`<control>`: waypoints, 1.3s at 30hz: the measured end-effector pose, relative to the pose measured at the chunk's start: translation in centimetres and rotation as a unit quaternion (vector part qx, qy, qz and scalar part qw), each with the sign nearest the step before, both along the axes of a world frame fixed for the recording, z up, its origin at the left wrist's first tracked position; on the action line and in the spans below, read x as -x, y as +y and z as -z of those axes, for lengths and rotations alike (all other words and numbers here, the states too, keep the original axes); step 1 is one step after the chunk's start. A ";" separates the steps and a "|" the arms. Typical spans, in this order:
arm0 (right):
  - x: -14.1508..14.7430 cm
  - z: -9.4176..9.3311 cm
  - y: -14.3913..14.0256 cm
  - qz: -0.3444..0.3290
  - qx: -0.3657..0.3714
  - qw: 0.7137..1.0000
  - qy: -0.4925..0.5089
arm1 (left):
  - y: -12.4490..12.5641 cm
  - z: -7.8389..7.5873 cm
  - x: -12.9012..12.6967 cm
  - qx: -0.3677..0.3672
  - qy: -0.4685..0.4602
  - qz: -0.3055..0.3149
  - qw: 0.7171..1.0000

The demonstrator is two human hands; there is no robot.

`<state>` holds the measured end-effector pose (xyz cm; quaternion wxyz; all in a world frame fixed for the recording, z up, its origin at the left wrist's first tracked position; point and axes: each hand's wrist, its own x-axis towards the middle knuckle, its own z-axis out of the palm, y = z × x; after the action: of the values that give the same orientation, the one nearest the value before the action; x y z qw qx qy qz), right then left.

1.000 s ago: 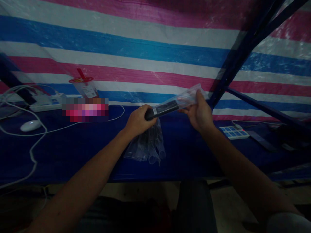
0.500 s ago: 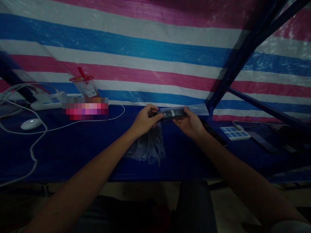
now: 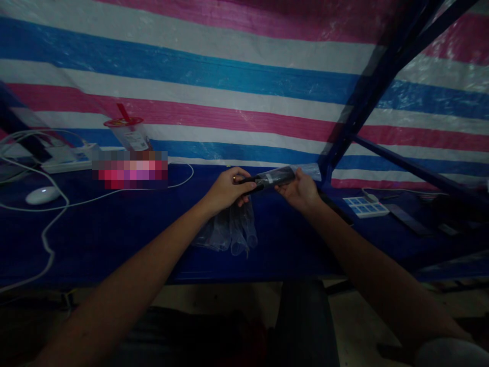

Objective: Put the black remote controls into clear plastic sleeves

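Both hands hold a long black remote-like device that sits inside a clear plastic sleeve, above the dark blue table. My left hand pinches its left end. My right hand grips the sleeve around its right half. The sleeve's free end sticks out to the right of my right hand. Under my left hand a pile of clear plastic bags lies on the table.
A white mouse, white cables and a power strip lie at the left. A plastic cup with a red lid and straw stands behind. A white-blue keypad and dark flat items lie at the right, near a blue metal frame.
A second ago the black device stuck halfway out of the sleeve, tilted up to the right. It is now lower, nearly level, and sits deeper in the sleeve, with my hands closer together.
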<state>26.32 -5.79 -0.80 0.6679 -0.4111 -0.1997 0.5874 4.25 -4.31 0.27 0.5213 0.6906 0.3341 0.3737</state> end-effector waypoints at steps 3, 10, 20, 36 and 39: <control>-0.1 -0.2 -0.1 0.002 -0.014 1.000 0.008 | 0.1 -0.3 0.2 0.009 -0.006 -0.015 1.000; 0.9 0.3 -0.5 -0.043 -0.057 0.997 -0.012 | -0.1 0.0 -0.2 0.025 -0.025 -0.029 0.999; 1.2 0.6 -0.5 -0.034 -0.061 0.997 -0.020 | 0.1 0.8 -0.5 0.012 -0.008 -0.030 0.999; 1.5 0.6 -0.8 -0.024 -0.091 0.995 -0.028 | 0.0 0.6 -0.3 0.011 -0.020 -0.017 1.000; 1.6 0.4 -1.0 -0.022 -0.090 0.995 -0.024 | 0.0 0.6 -0.3 0.007 -0.029 -0.012 0.999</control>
<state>24.71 -6.76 -1.21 0.6839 -0.3593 -0.2766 0.5716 4.54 -4.30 -0.30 0.5309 0.6717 0.3295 0.3979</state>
